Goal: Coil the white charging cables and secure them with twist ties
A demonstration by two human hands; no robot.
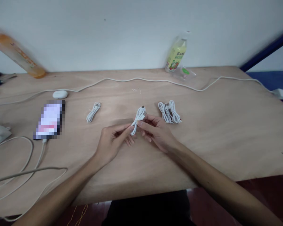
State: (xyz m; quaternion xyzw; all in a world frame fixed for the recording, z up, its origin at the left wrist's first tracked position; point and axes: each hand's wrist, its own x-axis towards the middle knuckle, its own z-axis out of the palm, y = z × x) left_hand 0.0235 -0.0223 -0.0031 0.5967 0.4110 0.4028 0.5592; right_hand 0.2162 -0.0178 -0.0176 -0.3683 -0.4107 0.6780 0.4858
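Both hands hold one coiled white cable (139, 113) near the middle of the wooden table (217, 135), and I take this cable as the centre of the clock. The left hand (109, 139) comes from seven o'clock; its thumb and forefinger are pinched together on the lower end of the coil, while the other fingers are loosely bent below. The right hand (160, 131) comes from four o'clock, with the thumb pressed on the middle of the coil and the fingers partly curled. The connector ends of the cable point to about one o'clock.

At three o'clock, just beside the right hand, lies a group of coiled cables (170, 113); I cannot count them surely. Another single coil (93, 112) lies apart, at nine o'clock. Farther in this direction is a phone (49, 119) with a blurred screen. Some small white pieces (136, 90) lie at twelve o'clock. A yellow-green bottle (176, 56) stands at one o'clock, and an orange bottle (19, 56) at ten o'clock.
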